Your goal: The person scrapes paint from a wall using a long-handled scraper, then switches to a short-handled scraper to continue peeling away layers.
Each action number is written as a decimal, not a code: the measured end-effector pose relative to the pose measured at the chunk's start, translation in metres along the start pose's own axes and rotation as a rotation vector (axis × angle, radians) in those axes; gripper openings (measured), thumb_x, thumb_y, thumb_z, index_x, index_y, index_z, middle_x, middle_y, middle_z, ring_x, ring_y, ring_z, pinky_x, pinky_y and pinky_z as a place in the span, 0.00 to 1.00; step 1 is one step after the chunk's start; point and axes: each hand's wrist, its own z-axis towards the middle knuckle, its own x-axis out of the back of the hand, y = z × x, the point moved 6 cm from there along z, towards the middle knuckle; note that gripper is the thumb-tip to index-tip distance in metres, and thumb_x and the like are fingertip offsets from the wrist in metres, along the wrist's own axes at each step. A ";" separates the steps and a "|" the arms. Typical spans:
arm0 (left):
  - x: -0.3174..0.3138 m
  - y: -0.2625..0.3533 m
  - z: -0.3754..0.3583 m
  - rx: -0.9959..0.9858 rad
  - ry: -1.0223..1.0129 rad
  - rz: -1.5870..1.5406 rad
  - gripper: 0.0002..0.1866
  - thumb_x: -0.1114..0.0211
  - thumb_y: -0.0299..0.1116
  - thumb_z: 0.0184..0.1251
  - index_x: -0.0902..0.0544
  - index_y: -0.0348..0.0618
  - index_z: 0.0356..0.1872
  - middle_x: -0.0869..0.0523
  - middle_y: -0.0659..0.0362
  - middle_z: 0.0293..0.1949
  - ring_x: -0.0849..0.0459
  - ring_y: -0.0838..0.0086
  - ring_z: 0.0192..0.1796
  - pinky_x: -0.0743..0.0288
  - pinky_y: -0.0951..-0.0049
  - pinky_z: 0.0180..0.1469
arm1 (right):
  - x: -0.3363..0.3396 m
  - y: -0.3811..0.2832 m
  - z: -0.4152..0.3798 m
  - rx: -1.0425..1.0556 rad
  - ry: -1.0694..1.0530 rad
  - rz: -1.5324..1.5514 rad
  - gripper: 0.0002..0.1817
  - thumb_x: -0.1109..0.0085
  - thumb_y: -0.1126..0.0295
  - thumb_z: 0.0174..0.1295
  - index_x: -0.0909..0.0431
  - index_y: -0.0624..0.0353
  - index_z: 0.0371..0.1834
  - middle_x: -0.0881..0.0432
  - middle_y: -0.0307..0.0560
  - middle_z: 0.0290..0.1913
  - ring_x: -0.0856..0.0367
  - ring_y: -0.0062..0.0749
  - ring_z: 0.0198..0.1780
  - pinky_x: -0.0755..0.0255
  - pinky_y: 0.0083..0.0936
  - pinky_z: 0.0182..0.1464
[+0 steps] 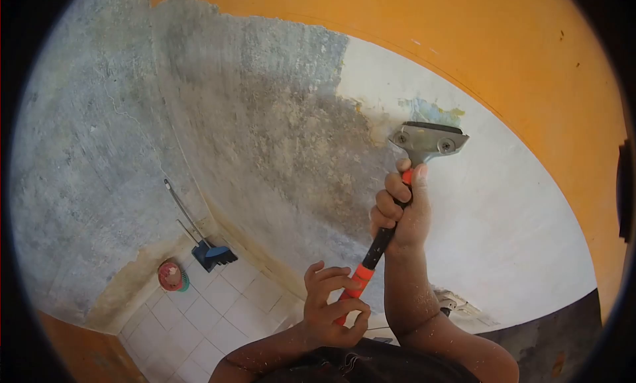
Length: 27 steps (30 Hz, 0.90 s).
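A long-handled scraper (377, 247) with a wide metal head (429, 139) and a black and orange-red handle slants up across the view. My right hand (405, 214) is wrapped round its upper handle, just below the head, thumb along the right side. Lower down, my left hand (336, 303) curls loosely about the orange-red end, some fingers lifted and apart. The blade edge lies against the wall at a small bluish and yellow patch (434, 111), where white paint borders bare grey plaster (285, 118). Pale specks dot my right forearm.
Orange paint (517, 52) covers the upper wall. In the lower left corner, a dustpan and broom (212, 254) lean by the wall, beside a red and green container (172, 277) on the white tiled floor (205, 313). A damaged opening (457, 305) shows low in the wall at right.
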 end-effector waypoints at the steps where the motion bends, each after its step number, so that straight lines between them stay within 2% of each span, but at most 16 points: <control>1: -0.005 0.001 -0.002 -0.002 -0.036 0.011 0.11 0.32 0.28 0.35 0.20 0.52 0.25 0.26 0.57 0.42 0.24 0.55 0.51 0.40 0.46 0.58 | -0.001 0.000 0.004 -0.009 -0.011 -0.005 0.15 0.63 0.50 0.71 0.34 0.47 0.43 0.45 0.27 0.20 0.51 0.12 0.14 0.54 0.13 0.13; 3: -0.002 0.006 0.009 0.031 -0.034 -0.052 0.10 0.32 0.27 0.35 0.20 0.52 0.24 0.26 0.57 0.42 0.24 0.56 0.50 0.40 0.46 0.58 | -0.013 -0.007 0.009 0.011 -0.044 -0.054 0.15 0.63 0.50 0.71 0.34 0.47 0.44 0.45 0.27 0.20 0.51 0.12 0.14 0.54 0.13 0.14; 6: 0.005 0.020 0.017 -0.041 0.003 -0.095 0.10 0.32 0.27 0.35 0.21 0.52 0.23 0.26 0.57 0.42 0.23 0.57 0.49 0.40 0.47 0.59 | -0.019 -0.010 0.013 -0.011 -0.046 0.015 0.14 0.62 0.51 0.71 0.34 0.48 0.43 0.45 0.27 0.20 0.51 0.12 0.14 0.53 0.13 0.14; 9: 0.006 0.019 0.007 -0.078 0.034 -0.001 0.10 0.32 0.28 0.35 0.21 0.51 0.23 0.25 0.57 0.41 0.23 0.58 0.49 0.40 0.47 0.59 | -0.009 -0.005 0.002 -0.020 -0.047 0.071 0.14 0.61 0.51 0.71 0.34 0.48 0.43 0.44 0.27 0.20 0.51 0.12 0.14 0.53 0.12 0.14; 13: -0.006 0.010 0.001 -0.022 -0.010 0.014 0.09 0.32 0.26 0.37 0.21 0.51 0.23 0.25 0.56 0.43 0.24 0.58 0.51 0.40 0.49 0.59 | 0.001 -0.002 0.004 -0.038 -0.116 0.055 0.14 0.60 0.50 0.71 0.34 0.47 0.42 0.43 0.27 0.20 0.51 0.13 0.15 0.54 0.12 0.15; 17: -0.004 0.005 0.022 -0.014 0.015 0.017 0.10 0.31 0.24 0.37 0.20 0.50 0.23 0.26 0.55 0.44 0.25 0.57 0.51 0.39 0.50 0.59 | -0.025 -0.012 0.024 0.011 -0.103 -0.049 0.14 0.60 0.50 0.71 0.33 0.47 0.42 0.43 0.27 0.20 0.50 0.13 0.15 0.53 0.13 0.15; 19: 0.003 0.005 0.018 -0.027 0.098 -0.020 0.11 0.30 0.24 0.37 0.20 0.49 0.24 0.26 0.55 0.45 0.25 0.55 0.50 0.39 0.51 0.58 | -0.023 -0.011 0.021 0.009 -0.030 -0.027 0.14 0.58 0.50 0.70 0.33 0.47 0.41 0.43 0.28 0.21 0.50 0.13 0.15 0.53 0.13 0.16; 22: -0.010 0.008 -0.009 0.000 0.000 -0.059 0.12 0.30 0.24 0.37 0.20 0.49 0.25 0.27 0.55 0.45 0.26 0.55 0.51 0.38 0.51 0.56 | 0.004 -0.002 -0.005 -0.018 0.041 -0.036 0.13 0.58 0.52 0.70 0.33 0.48 0.42 0.42 0.27 0.21 0.49 0.12 0.15 0.52 0.13 0.15; 25: -0.017 0.009 -0.006 0.029 -0.022 -0.119 0.12 0.28 0.25 0.36 0.20 0.49 0.26 0.28 0.55 0.46 0.26 0.55 0.51 0.36 0.50 0.54 | 0.001 -0.004 -0.004 -0.028 0.076 -0.104 0.13 0.59 0.53 0.71 0.33 0.49 0.42 0.42 0.27 0.21 0.48 0.12 0.15 0.51 0.12 0.15; 27: -0.012 0.024 0.005 0.042 -0.026 -0.166 0.09 0.31 0.27 0.40 0.20 0.52 0.25 0.27 0.58 0.45 0.26 0.57 0.52 0.40 0.51 0.58 | -0.014 -0.010 0.004 -0.048 0.016 -0.113 0.12 0.58 0.54 0.71 0.33 0.49 0.42 0.42 0.27 0.21 0.48 0.12 0.15 0.51 0.12 0.14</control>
